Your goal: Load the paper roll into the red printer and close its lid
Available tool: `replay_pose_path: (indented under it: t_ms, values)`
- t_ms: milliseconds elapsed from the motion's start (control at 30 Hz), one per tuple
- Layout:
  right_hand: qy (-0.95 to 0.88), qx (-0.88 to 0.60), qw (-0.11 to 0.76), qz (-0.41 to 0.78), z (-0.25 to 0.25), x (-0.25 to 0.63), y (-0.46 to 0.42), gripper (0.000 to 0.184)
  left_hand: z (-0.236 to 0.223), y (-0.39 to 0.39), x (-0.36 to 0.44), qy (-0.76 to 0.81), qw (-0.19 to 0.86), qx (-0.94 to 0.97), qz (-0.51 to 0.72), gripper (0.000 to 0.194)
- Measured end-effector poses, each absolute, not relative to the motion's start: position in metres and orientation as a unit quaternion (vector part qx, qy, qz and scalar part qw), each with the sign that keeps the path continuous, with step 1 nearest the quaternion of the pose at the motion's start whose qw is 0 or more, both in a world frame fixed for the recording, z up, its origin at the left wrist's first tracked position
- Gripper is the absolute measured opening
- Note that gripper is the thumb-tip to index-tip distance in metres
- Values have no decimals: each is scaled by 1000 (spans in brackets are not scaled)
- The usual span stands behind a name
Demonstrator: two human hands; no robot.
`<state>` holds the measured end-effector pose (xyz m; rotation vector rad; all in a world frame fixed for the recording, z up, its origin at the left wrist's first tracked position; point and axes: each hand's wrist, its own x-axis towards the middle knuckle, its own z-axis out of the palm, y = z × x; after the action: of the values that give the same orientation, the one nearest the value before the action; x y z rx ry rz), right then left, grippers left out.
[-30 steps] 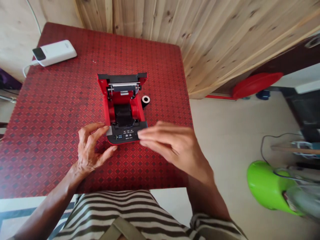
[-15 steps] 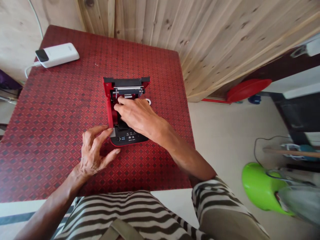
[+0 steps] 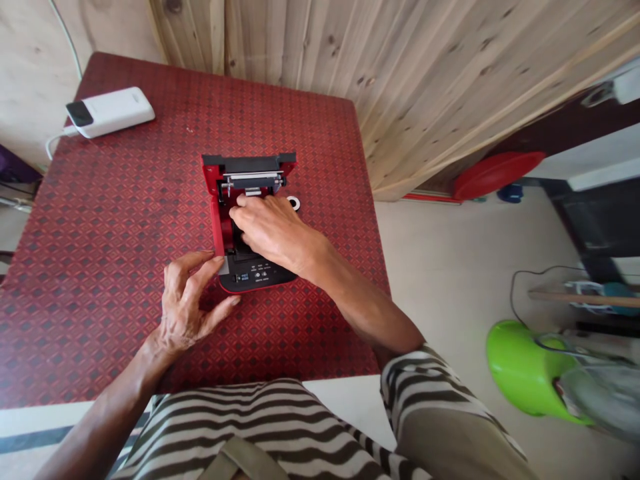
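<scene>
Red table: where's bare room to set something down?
Bare: left of the open device, between white power bank and left hand; also from the white-ended roll to the right edge of the table. Crowded: the device, right hand inside, left hand at its near-left corner.

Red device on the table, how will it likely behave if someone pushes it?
The red device looks boxy, so it would probably slide rather than roll. Its raised lid may wobble, standing up at the far end. The hard-looking casing suggests a stiff body.
</scene>
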<state>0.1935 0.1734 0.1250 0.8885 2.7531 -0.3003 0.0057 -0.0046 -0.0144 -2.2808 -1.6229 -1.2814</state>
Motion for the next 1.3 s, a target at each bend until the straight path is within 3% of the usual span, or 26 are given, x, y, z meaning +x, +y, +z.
replay_pose_path:
  t_ms: [200,300,433,600,700,867,1067,1233,1300]
  values:
    - [928,341,71,-132,135,204,167,43,-18,0,7,-536,38,-745,-397,94]
    - [920,338,-67,-186,130,230,163,32,-17,1,5,-537,29,-745,-394,96]
    - [844,283,-290,-350,124,288,153,20,-15,1,4,-534,14,-746,-398,93]
    - [709,344,-370,-492,89,345,127,31,-14,5,6,-557,7,-736,-384,102]
    - [637,405,-391,-526,47,352,115,37,-13,10,5,-545,7,-745,-385,107]
    - [644,444,-385,-490,1,334,115,30,-5,11,-2,-532,15,-762,-368,104]
    - [703,450,-302,-462,-7,320,120,28,4,6,-6,-548,13,-761,-346,101]
    - [713,419,-258,-499,7,348,128,62,3,10,-14,-535,21,-768,-351,101]
    - [721,423,-245,-491,15,361,141,55,1,10,-16,-526,28,-772,-355,107]
